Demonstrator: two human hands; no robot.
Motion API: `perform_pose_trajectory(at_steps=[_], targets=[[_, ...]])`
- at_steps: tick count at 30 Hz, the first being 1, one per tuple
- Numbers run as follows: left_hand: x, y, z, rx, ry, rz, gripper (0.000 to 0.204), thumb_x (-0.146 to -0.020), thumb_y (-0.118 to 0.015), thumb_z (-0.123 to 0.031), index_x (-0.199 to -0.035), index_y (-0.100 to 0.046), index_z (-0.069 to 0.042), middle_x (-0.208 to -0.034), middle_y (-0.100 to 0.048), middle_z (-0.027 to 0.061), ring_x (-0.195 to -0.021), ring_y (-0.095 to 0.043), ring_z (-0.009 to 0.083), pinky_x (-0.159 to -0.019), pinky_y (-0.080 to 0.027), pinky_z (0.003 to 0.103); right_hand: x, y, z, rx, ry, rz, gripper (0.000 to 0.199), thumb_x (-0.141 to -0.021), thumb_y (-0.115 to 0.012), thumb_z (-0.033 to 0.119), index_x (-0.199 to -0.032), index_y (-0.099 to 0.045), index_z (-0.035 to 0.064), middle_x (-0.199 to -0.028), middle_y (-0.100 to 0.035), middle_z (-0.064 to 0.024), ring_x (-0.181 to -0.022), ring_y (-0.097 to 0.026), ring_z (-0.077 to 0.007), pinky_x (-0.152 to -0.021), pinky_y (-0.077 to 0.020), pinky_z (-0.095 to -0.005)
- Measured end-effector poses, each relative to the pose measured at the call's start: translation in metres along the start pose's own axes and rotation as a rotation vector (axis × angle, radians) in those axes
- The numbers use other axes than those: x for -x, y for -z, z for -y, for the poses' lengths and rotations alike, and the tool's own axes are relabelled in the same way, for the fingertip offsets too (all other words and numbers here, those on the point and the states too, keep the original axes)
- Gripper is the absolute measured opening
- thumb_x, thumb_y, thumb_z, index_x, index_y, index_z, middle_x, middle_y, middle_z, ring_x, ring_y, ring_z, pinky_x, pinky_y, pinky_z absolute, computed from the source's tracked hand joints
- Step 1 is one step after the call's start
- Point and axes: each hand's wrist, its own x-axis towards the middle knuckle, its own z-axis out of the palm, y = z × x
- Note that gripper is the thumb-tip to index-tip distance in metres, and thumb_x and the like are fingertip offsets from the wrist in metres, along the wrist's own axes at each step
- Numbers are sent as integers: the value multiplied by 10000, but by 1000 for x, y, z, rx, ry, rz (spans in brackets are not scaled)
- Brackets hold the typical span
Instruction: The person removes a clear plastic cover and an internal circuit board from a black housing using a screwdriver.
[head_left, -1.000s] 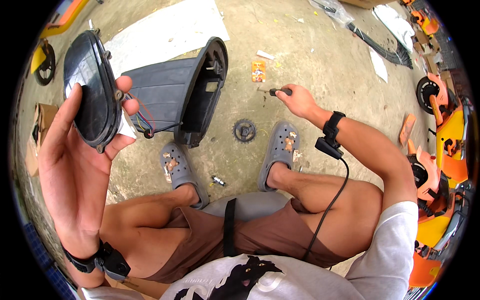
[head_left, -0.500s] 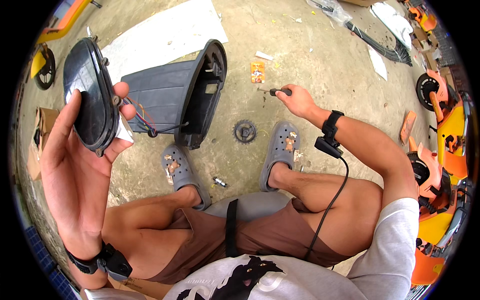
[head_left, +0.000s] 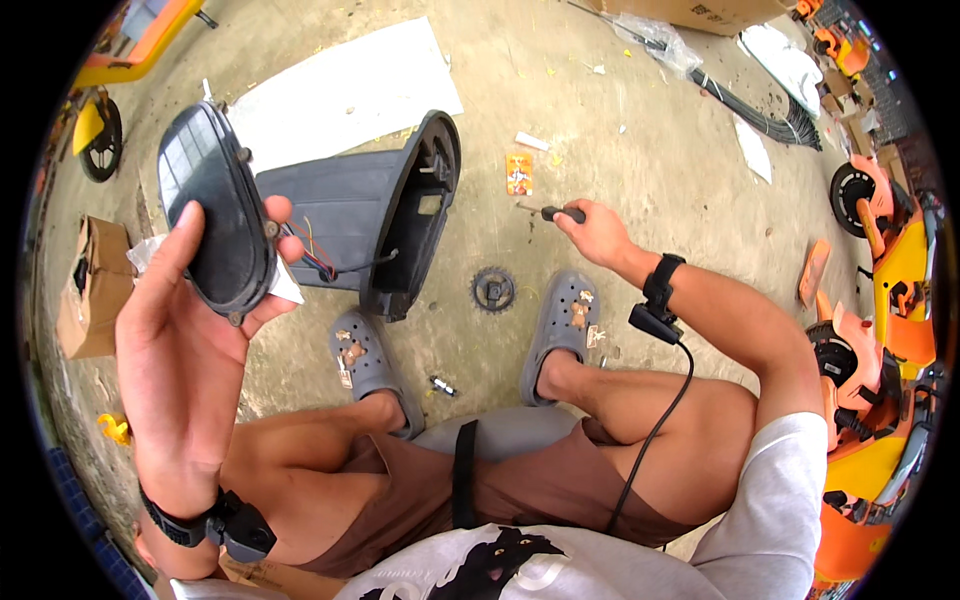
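A glossy black display panel [head_left: 222,225], long and oval with screw tabs on its rim, is held up in my left hand [head_left: 185,370]. My thumb lies across its face and my fingers wrap behind it. Something white shows under its lower edge. My right hand [head_left: 605,238] is closed around the black handle of a screwdriver [head_left: 563,214], whose thin shaft points left over the floor. Beyond the panel lies a black plastic housing [head_left: 335,205] with a hollow, open end. Coloured wires [head_left: 316,262] run between the panel and the housing; where they end is partly hidden.
Between my feet sits a dark toothed ring [head_left: 492,290], with a small metal part [head_left: 442,386] nearer me. An orange card [head_left: 519,174] and a white sheet [head_left: 430,70] lie farther off. A cardboard box [head_left: 95,290] stands left; orange-yellow scooters [head_left: 905,310] line the right.
The whole scene has shifted slightly down in view. My left hand and the display panel appear a little farther right. Both hands keep their holds.
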Motion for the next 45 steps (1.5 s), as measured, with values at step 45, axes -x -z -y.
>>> perform_pose_trajectory(at_steps=[45], targets=[[-7, 25, 4, 186, 37, 31, 244, -1003, -457, -159, -1211, -500, -38, -1207, -625, 121, -1060, -628, 243, -900, -497, 427, 142, 164, 247, -1060, 309, 360, 401, -1005, -467, 347, -1197, -584, 16, -748, -596, -67, -447, -356, -53, -418, -276, -211]])
